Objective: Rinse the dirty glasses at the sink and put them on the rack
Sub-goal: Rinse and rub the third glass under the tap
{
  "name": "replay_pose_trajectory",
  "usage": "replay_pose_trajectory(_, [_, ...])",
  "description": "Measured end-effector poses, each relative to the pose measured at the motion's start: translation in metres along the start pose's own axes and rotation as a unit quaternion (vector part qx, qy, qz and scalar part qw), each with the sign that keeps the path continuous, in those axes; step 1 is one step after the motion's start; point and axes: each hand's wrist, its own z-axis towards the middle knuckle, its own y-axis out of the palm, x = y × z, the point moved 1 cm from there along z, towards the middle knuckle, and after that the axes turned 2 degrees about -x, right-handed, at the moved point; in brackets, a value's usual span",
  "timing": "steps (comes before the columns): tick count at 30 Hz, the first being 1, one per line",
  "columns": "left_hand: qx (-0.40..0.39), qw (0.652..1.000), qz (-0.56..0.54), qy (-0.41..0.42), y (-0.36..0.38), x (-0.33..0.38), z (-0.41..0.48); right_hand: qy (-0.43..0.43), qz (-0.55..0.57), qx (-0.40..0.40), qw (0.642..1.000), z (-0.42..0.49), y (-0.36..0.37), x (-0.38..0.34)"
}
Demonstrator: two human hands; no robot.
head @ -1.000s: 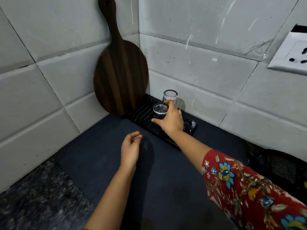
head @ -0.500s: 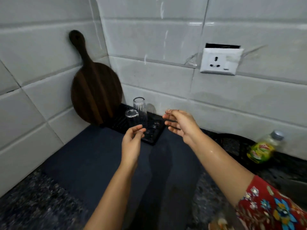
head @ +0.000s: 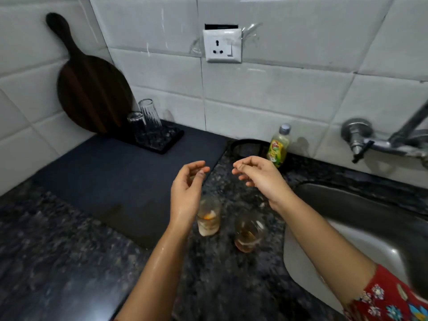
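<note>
Two clear rinsed glasses stand upside down on the black rack [head: 170, 141] in the far corner: a tall one [head: 150, 115] and a shorter one [head: 136, 126] to its left. On the speckled counter near me stand two dirty glasses: one with whitish and orange residue [head: 208, 217], partly behind my left wrist, and one with brownish dregs [head: 247, 232] to its right. My left hand [head: 186, 193] and my right hand [head: 260, 176] hover above them, wet, fingers loosely curled, holding nothing.
A steel sink [head: 361, 228] lies at the right with a wall tap [head: 375, 140] above it. A green soap bottle [head: 278, 147] stands at the wall. A dark mat [head: 111, 179] covers the counter's left. A wooden board [head: 90, 89] leans in the corner.
My right hand let go of the glass on the rack and drew back toward me. The view swung right and down, bringing the sink and two dirty glasses into sight.
</note>
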Motion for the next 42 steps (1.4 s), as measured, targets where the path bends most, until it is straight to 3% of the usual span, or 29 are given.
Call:
replay_pose_trajectory(4, [0.004,1.000,0.005,-0.009,0.022,-0.001,-0.044,-0.018,-0.087,-0.031,0.996,-0.026,-0.023,0.044])
replay_pose_trajectory(10, [0.006,0.999,-0.014,-0.034,0.037,-0.014,-0.087,0.002,-0.113,-0.115,0.987,-0.064,-0.021,0.098])
replay_pose_trajectory(13, [0.003,0.999,-0.013,-0.045,0.039,-0.017,-0.093,0.002,-0.134,-0.067,0.989,-0.066,-0.007,0.117])
replay_pose_trajectory(19, [-0.027,0.998,-0.005,-0.048,0.038,-0.014,-0.083,-0.011,-0.053,-0.008,0.999,-0.068,0.009,0.139])
replay_pose_trajectory(23, [-0.066,0.997,-0.007,-0.044,0.046,-0.012,-0.072,0.026,0.101,0.064,0.992,-0.083,-0.012,0.136])
replay_pose_trajectory(29, [-0.163,0.985,-0.015,-0.046,0.109,-0.020,-0.074,0.071,0.270,0.153,0.948,-0.120,-0.081,0.122])
replay_pose_trajectory(36, [-0.263,0.963,0.024,-0.059,0.196,-0.025,-0.067,0.063,0.225,0.260,0.937,-0.159,-0.156,0.129])
replay_pose_trajectory(42, [-0.255,0.957,0.140,-0.005,0.285,-0.011,-0.039,0.092,0.177,0.285,0.937,-0.161,-0.210,0.155])
